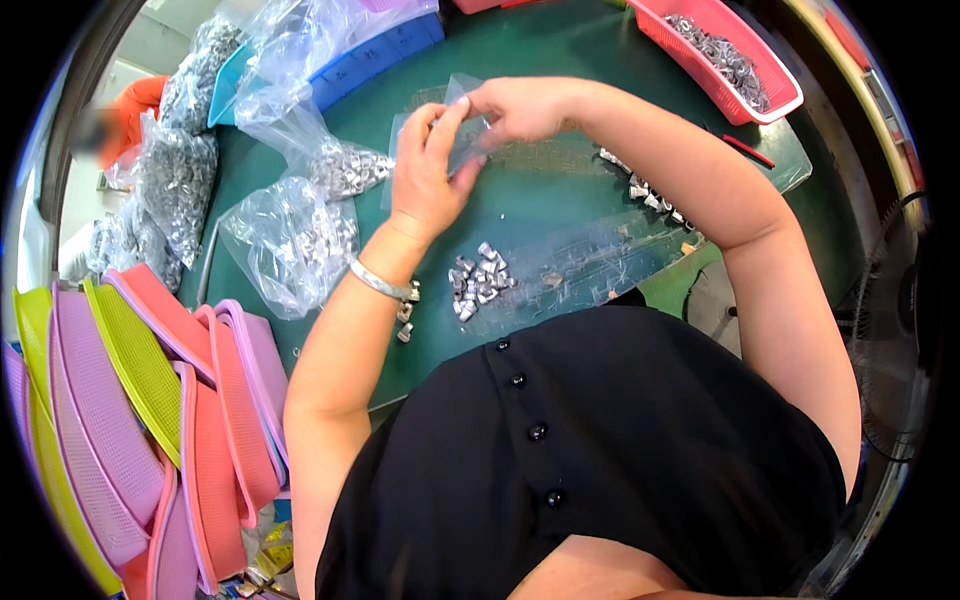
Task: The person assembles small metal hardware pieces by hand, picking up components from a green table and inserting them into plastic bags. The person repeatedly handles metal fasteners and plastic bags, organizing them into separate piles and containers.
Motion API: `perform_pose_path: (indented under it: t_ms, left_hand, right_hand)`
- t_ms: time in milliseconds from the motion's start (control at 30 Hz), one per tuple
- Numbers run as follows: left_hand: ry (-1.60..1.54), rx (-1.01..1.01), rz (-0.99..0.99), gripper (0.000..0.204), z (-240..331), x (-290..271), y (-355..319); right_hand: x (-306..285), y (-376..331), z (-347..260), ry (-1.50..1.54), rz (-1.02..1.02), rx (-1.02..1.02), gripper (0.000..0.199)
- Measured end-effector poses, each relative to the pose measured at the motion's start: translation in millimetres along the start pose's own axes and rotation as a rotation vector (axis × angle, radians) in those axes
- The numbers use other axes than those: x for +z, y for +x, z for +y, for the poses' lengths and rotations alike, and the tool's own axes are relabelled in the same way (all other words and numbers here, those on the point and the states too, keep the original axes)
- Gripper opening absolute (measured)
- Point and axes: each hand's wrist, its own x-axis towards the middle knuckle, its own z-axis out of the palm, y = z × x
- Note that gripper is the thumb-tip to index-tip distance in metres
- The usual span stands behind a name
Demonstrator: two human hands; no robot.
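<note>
Two hands (430,165), one small clear bag (465,125), perhaps four bulk bags (290,240), one pink basket (715,55)

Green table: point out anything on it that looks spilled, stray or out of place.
A few small metal parts lie apart from the main pile, close to the green table's front edge beside the left wrist. Another loose line of parts trails under the right forearm. Both hands hold a small clear bag; nothing looks damaged.

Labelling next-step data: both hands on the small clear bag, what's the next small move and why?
Probably spread the small clear bag mouth open: left hand and right hand pinch its top edges above the table, it looks empty, and a pile of small metal parts lies loose below.
</note>
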Motion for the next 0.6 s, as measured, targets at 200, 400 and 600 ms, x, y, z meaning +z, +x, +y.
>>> perform_pose_path:
  t_ms: [200, 400, 600]
  left_hand:
    - [0.078, -0.054, 0.021, 0.054, -3.3, -16.1, -11.1]
    - [-0.076, -0.291, -0.226, 0.026, -0.5, -51.8, -54.5]
    - [-0.080, -0.394, -0.471, 0.025, 38.0, -60.6, -74.0]
  right_hand:
    - [-13.9, -4.6, 1.4, -0.364, 0.111, -0.098, 0.031]
    - [22.6, -50.0, -27.2, -0.350, 0.534, -0.251, 0.018]
    - [90.8, -49.3, -14.8, -0.343, 0.130, -0.179, 0.021]
